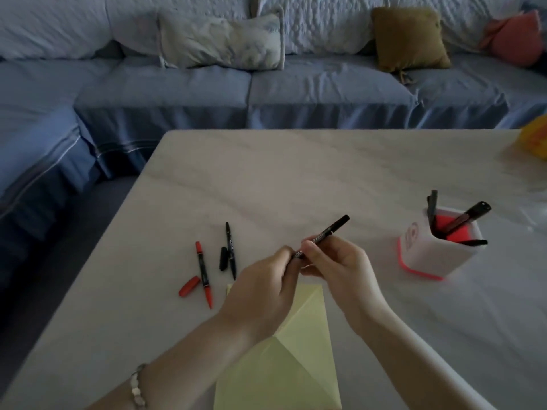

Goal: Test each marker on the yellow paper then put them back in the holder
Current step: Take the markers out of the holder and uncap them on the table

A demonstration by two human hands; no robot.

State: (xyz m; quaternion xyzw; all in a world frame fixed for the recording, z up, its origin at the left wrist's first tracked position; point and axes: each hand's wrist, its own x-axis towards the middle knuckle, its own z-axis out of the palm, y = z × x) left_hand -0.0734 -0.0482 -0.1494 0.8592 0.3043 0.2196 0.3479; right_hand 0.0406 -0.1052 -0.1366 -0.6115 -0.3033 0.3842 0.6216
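Note:
Both my hands hold one black marker (328,230) above the far end of the yellow paper (284,359). My left hand (266,285) grips its near end and my right hand (334,261) pinches the barrel; the far end points up and to the right. On the table to the left lie an uncapped red marker (203,273) with its red cap (189,286) beside it, and an uncapped black marker (231,250) next to its black cap (223,258). A white holder with a red rim (435,250) stands at the right with several dark markers (461,220) in it.
The light table (266,179) fills most of the view. A yellow object (535,140) sits at its far right corner. Behind and to the left runs a blue sofa (183,93) with cushions.

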